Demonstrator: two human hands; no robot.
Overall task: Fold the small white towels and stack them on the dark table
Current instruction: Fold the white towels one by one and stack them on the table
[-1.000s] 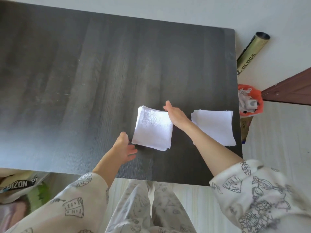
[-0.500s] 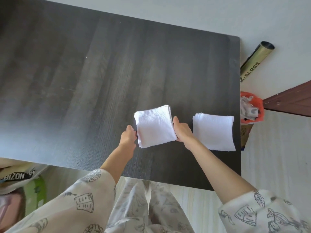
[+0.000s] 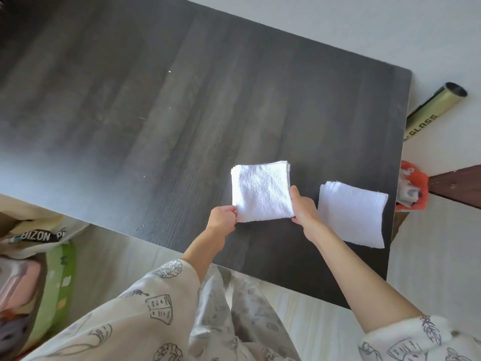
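Head view. Folded white towel [image 3: 261,191] gripped at both near corners: left hand [image 3: 221,220] pinching the near-left corner, right hand [image 3: 303,207] closed on the near-right edge, thumb on top. Whether lifted or resting on the dark table [image 3: 182,113]: cannot tell. Just right of the right-hand fingers, apart from them: second white towel [image 3: 351,214], lying flat, apparently folded, layers unclear. Judged progress: one towel folded and in hand; stacking not yet done, the two pieces side by side. No further unfolded towels visible.
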